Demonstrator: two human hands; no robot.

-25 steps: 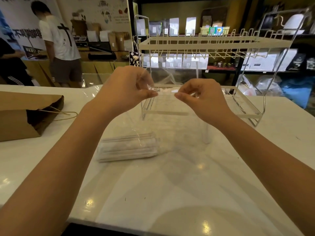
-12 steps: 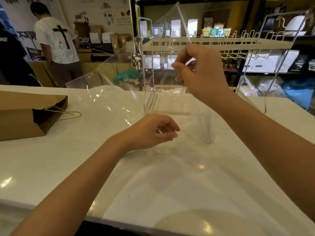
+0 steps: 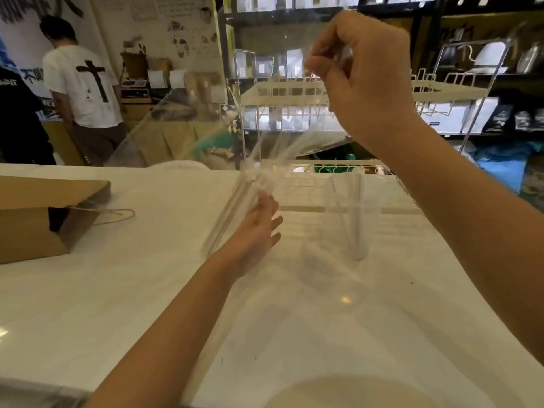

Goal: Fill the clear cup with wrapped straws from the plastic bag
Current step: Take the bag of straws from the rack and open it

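While the right hand (image 3: 357, 75) pinches the limp, slippery plastic bag (image 3: 282, 113) overhead, the left hand (image 3: 256, 228) below clasps light, stiff wrapped straws (image 3: 241, 204) at mid-length; grip firmly

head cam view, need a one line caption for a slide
Right hand lifts the clear plastic bag while left hand grips a bundle of wrapped straws beside the clear cup.

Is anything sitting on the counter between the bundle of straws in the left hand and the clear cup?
Nothing visible does. The left hand holds the straw bundle above bare white counter, and the clear cup stands to its right, in front of the wire rack. The clear bag film between them is hard to trace.
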